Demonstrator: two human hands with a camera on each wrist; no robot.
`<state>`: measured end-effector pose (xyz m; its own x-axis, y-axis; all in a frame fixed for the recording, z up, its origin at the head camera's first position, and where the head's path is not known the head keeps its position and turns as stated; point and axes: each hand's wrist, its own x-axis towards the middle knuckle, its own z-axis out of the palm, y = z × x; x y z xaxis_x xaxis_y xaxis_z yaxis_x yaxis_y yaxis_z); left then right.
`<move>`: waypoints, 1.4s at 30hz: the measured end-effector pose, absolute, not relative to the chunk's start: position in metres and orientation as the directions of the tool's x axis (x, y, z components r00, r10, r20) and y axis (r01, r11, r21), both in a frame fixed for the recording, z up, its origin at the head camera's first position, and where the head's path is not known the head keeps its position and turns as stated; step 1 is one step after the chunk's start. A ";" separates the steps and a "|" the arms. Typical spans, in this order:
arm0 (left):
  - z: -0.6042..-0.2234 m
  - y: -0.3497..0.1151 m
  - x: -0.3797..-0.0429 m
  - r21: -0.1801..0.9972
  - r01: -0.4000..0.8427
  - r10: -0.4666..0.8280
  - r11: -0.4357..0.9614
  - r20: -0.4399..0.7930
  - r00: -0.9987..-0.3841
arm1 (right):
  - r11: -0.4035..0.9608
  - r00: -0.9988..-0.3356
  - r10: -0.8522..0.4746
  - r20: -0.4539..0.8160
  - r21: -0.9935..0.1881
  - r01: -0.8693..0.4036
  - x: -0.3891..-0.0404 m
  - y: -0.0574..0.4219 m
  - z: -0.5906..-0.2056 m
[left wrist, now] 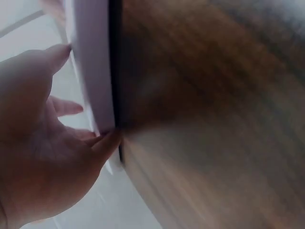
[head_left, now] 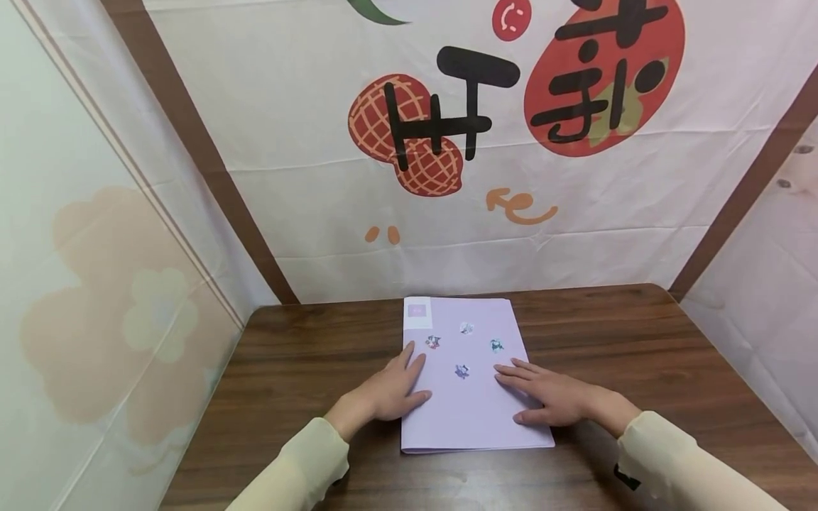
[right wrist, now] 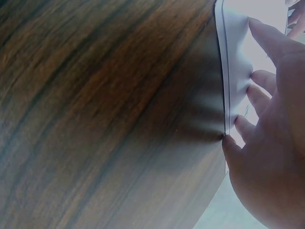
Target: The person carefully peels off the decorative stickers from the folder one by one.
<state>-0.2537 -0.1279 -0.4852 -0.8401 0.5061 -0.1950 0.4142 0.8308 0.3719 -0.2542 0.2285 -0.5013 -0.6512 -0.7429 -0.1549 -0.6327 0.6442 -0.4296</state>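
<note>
A pale lilac paper folder lies flat on the wooden table, a white label at its upper left corner and several small cartoon stickers on its cover. My left hand rests on the folder's left edge with fingers spread. Across from it, my right hand rests on the right edge, fingers extended over the cover. In the left wrist view the fingertips touch the folder's side. The right wrist view has the fingertips on the cover close to its layered edge.
The brown wooden table extends on both sides of the folder. Behind it hangs a white cloth printed with red and black figures. Another cloth panel with a pale flower stands on the left.
</note>
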 end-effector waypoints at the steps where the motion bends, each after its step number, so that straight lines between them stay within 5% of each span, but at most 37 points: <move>1: -0.487 -0.127 -0.252 0.368 0.410 0.501 0.834 -0.196 -0.843 | 0.643 -0.651 -0.743 -0.155 -0.433 -0.632 -0.254 0.228 -0.502; 26: -0.523 -0.124 -0.249 0.251 0.467 0.505 0.848 -0.115 -0.855 | 0.645 -0.664 -0.743 -0.087 -0.360 -0.675 -0.256 0.226 -0.503; 42: -0.516 -0.119 -0.248 0.238 0.461 0.499 0.855 -0.135 -0.856 | 0.761 -0.818 -0.574 0.046 -0.339 -0.553 -0.315 0.214 -0.486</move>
<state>-0.2483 -0.1192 -0.5156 -0.8560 0.4991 -0.1346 0.4610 0.8549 0.2380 -0.3147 0.2143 -0.4856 -0.8178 -0.5737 0.0463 -0.5531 0.7610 -0.3391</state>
